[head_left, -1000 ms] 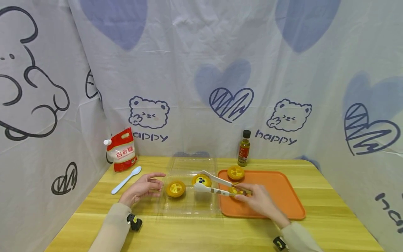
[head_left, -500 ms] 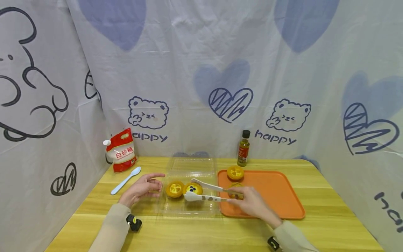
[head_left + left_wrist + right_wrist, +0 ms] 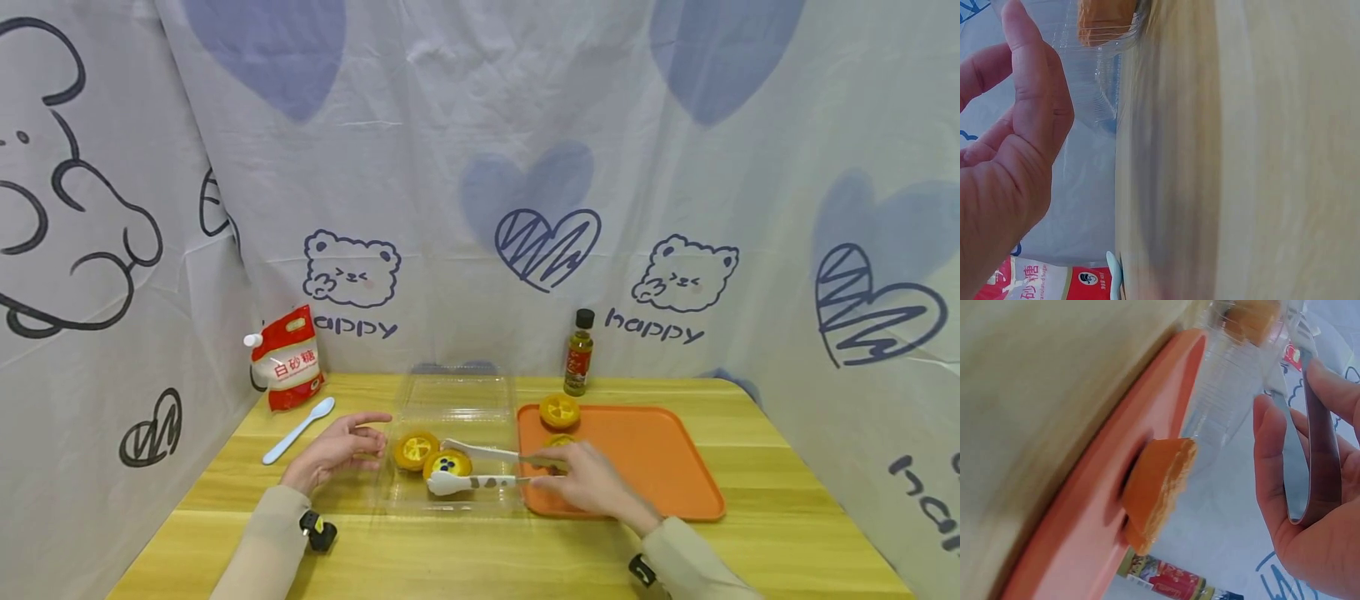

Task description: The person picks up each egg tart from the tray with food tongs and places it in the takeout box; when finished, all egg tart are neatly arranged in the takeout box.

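While right hand [image 3: 588,485] grips tongs [image 3: 480,468] around blueberry tart [image 3: 447,463] in clear box [image 3: 450,498] | left hand [image 3: 337,450] relaxed, fingers loose, at box's left edge

The red sugar bag [image 3: 287,357] reads "白砂糖"; behind it, the backdrop cloth [image 3: 480,167] says "happy" twice. The bottle [image 3: 579,354] label seems illegible.

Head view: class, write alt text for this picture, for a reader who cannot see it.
A person's right hand holds white tongs around a blueberry tart inside a clear plastic box, beside a second tart. The left hand rests open by the box; an orange tray holds two more tarts.
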Demonstrator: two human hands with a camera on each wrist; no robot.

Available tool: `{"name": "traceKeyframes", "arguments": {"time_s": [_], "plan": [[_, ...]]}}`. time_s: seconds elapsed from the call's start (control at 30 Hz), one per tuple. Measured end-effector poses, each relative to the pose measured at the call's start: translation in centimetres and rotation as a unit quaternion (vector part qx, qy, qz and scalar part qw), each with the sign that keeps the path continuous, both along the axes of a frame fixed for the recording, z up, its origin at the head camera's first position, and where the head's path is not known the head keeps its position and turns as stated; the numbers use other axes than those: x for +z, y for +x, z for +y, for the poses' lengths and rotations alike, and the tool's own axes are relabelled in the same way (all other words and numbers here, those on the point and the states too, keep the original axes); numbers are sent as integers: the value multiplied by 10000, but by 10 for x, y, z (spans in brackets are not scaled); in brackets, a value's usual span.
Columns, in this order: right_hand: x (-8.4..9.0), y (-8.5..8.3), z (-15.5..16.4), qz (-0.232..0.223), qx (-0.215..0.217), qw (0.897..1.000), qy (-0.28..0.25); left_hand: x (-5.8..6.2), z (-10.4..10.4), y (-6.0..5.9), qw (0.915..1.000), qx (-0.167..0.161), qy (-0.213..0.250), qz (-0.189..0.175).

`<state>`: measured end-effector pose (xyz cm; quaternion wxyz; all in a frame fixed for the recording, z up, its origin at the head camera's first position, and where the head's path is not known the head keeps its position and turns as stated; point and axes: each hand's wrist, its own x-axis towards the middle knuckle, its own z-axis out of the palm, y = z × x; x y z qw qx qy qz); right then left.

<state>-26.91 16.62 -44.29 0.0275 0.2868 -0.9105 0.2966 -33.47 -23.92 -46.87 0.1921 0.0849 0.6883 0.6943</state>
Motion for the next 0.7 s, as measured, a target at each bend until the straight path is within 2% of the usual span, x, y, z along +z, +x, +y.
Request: {"name": "traceKeyframes", "arguments": {"time_s": [0.2,0.37,0.7], "plan": [[7,-2,-7,-130,174,9993,311,0,0,0,10000,-15,-26,48],[7,-2,-12,-166,125,9983,544,0,1,1,10000,3,-13,37],[15,-11,-4,-630,513,9963,284,0,0,1,10000,-8,40,21]]}}
